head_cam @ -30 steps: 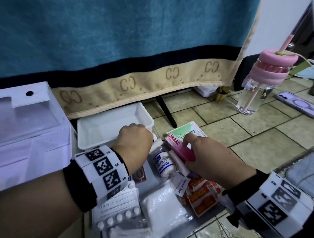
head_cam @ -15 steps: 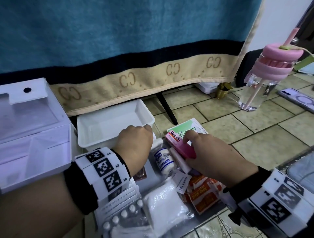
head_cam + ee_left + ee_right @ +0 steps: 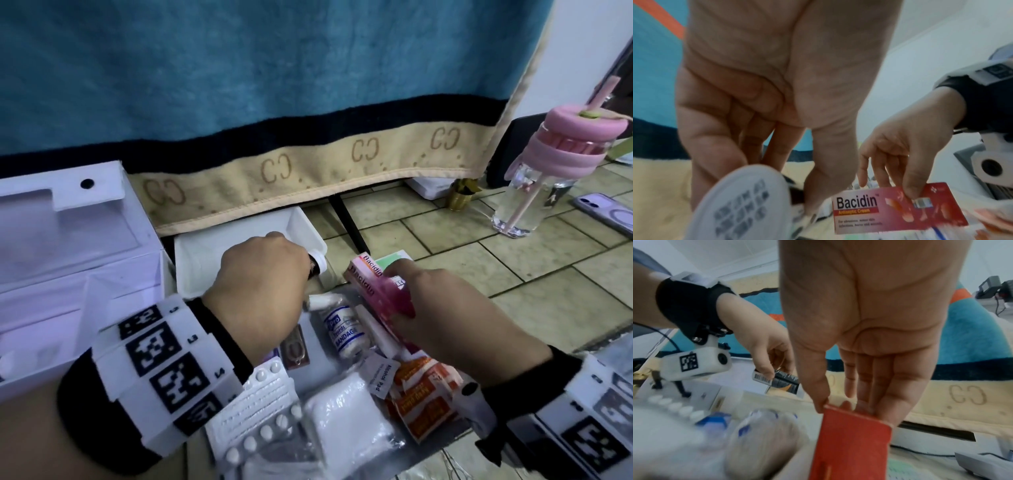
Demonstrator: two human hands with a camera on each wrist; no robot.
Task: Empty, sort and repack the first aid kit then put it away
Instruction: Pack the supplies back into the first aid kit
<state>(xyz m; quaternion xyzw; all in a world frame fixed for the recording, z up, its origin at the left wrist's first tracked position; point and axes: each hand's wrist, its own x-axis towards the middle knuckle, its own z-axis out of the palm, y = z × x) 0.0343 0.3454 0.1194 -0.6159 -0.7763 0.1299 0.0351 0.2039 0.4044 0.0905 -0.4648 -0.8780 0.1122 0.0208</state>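
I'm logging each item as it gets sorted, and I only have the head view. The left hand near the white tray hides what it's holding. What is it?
Observer: A small dark bottle with a white barcode label. The right wrist view shows the left hand pinching it between thumb and fingers.
Operator: And what kind of product is in the Bacidin box?
Observer: The left wrist view shows "Antiseptic Cream" printed on the Bacidin box.
Operator: How is the right grip on it?
Observer: The right hand holds one end, with the thumb on the printed face beside a small barcode and the fingers behind.
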